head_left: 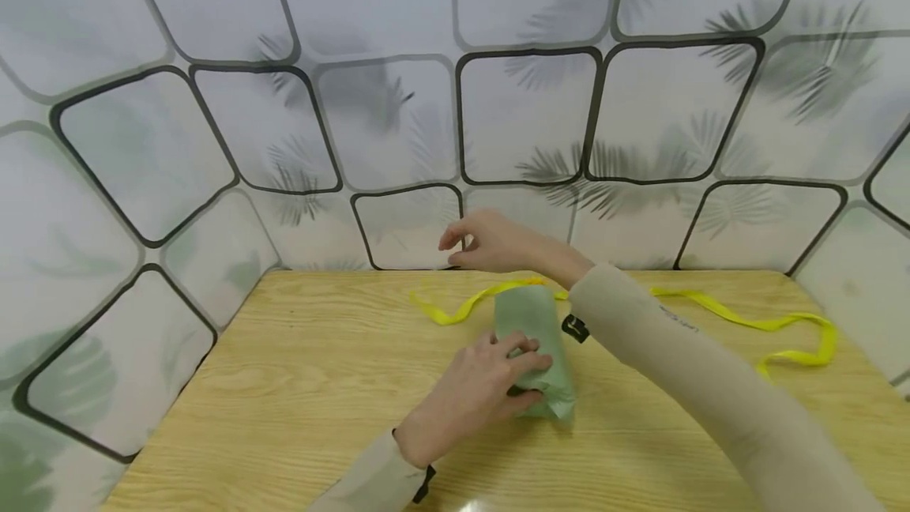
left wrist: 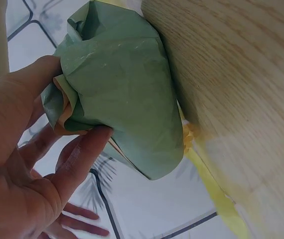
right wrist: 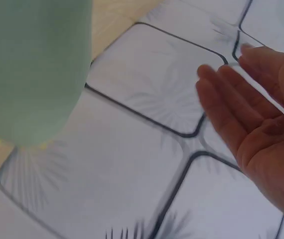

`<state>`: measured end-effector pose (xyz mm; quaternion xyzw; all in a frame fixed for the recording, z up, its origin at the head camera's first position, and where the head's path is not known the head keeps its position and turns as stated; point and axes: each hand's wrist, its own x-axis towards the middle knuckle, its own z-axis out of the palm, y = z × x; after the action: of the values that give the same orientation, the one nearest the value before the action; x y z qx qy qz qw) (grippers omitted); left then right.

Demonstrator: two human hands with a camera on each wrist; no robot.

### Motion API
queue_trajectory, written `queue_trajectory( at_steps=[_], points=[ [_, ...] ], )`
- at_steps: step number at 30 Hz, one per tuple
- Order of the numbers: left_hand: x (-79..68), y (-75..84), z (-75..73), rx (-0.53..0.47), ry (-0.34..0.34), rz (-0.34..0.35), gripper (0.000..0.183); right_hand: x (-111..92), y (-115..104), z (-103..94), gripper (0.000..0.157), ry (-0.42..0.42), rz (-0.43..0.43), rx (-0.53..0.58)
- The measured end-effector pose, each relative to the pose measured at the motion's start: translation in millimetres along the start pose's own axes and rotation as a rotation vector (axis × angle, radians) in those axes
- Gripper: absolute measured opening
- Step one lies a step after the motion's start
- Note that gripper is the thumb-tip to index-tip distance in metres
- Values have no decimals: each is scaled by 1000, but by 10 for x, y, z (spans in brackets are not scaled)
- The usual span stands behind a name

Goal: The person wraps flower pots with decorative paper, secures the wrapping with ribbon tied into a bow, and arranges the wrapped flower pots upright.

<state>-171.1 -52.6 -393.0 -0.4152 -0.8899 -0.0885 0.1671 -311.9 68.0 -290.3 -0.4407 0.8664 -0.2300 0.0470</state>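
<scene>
A package wrapped in green paper (head_left: 529, 310) lies on the wooden table, its folded end toward me. My left hand (head_left: 483, 385) grips it near that end. Thumb and fingers press into the creased folds, where an orange-tan inner side of the paper (left wrist: 68, 105) shows in the left wrist view. A yellow ribbon (head_left: 444, 316) runs behind the package's far end, with a bunched orange-yellow bit (left wrist: 188, 137) against it. Above the ribbon, near the back wall, my right hand (head_left: 490, 242) hovers with loosely bent fingers and holds nothing. In the right wrist view the package appears beside that hand.
More of the yellow ribbon (head_left: 753, 322) trails in curves over the right side of the table (head_left: 298, 385). A patterned cloth-like wall (head_left: 398, 125) with dark outlines and leaf prints rises behind the table and at both sides. Dark bands sit at both wrists.
</scene>
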Motion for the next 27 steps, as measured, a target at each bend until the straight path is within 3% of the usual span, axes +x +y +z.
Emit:
queue_trajectory(
  at_steps=[5, 8, 12, 15, 19, 21, 27],
  points=[
    [2, -48, -29, -76, -82, -4, 48, -511, 28, -144, 22, 16, 5, -37],
    [-1, -107, -49, -113, -112, 9, 55, -871, 49, -125, 20, 26, 3, -34],
    [-16, -189, -74, -155, -124, 40, 64, -1313, 120, 84, 24, 38, -41, 18],
    [-34, -243, -107, -231, -179, 40, 74, -1565, 173, 313, 34, 48, -77, 97],
    [-53, -312, -158, -414, -307, 15, 82, -1745, 197, 584, 45, 76, -103, 195],
    [-54, -335, -160, -515, -336, -1, 80, -1768, 199, 685, 46, 114, -114, 207],
    [-75, -350, -81, -680, -246, -88, 53, -1754, 171, 864, 42, 241, -96, 157]
  ],
)
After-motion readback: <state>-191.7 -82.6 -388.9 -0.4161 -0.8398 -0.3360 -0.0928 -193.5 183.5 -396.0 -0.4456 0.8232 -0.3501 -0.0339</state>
